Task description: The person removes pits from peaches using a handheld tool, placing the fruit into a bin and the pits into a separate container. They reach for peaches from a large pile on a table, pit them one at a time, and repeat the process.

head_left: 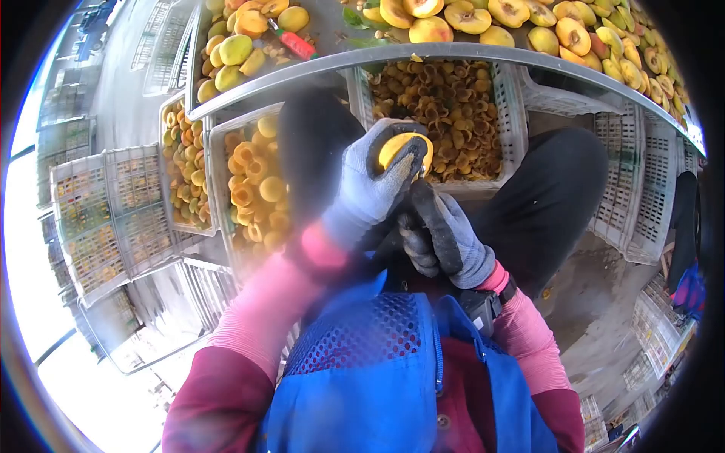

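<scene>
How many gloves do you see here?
2: one on the left hand, around a yellow fruit; one on the right hand, just below it. Any others may be hidden.

Peach-like fruit (399,149), rounded, yellow to orange, smooth where exposed. It lies at 1 o'clock from the centre of the view, held in the gloved left hand (377,170), whose fingers cover part of it. A curved edge sweeps from 12 to 4 o'clock on its outline. Whether it is whole or halved cannot be told.
</scene>
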`<state>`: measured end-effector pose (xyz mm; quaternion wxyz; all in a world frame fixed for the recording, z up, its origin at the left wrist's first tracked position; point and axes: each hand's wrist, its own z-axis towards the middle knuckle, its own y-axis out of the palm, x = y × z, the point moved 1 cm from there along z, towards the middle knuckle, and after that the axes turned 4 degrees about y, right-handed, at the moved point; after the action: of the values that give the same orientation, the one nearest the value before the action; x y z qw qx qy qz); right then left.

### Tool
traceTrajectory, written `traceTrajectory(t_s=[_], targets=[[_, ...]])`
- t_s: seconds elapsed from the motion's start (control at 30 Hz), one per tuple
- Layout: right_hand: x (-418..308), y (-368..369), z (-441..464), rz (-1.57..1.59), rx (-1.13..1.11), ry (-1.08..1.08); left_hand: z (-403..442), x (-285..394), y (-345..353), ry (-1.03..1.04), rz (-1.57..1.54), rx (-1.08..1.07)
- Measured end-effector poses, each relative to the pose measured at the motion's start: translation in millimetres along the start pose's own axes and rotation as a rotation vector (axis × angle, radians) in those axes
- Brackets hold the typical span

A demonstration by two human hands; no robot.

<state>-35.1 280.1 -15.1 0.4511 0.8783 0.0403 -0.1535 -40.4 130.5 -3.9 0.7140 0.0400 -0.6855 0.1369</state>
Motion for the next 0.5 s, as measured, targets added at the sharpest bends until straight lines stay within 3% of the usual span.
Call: traceTrajectory(t_s=[0.1, 0.17, 0.27, 0.37, 0.5], targets=[[-3, 10, -3, 0.034, 0.008, 0.029, -2, -8, -7, -0.182, -0.207, -0.099], [-2, 14, -4, 0.058, 0.019, 0.05, -4, -4, -6, -0.131, -0.209, -0.072], [7, 16, 1, 0.332, -0.252, 0.165, -3, 1, -6, -0.108, -0.225, -0.1], [12, 13, 5, 0.657, -0.493, 0.247, -3, -1, -3, 0.137, -0.114, -0.096], [16, 10, 14, 0.73, -0.647, 0.231, -12, -5, 5, 0.254, -0.117, 0.012]])
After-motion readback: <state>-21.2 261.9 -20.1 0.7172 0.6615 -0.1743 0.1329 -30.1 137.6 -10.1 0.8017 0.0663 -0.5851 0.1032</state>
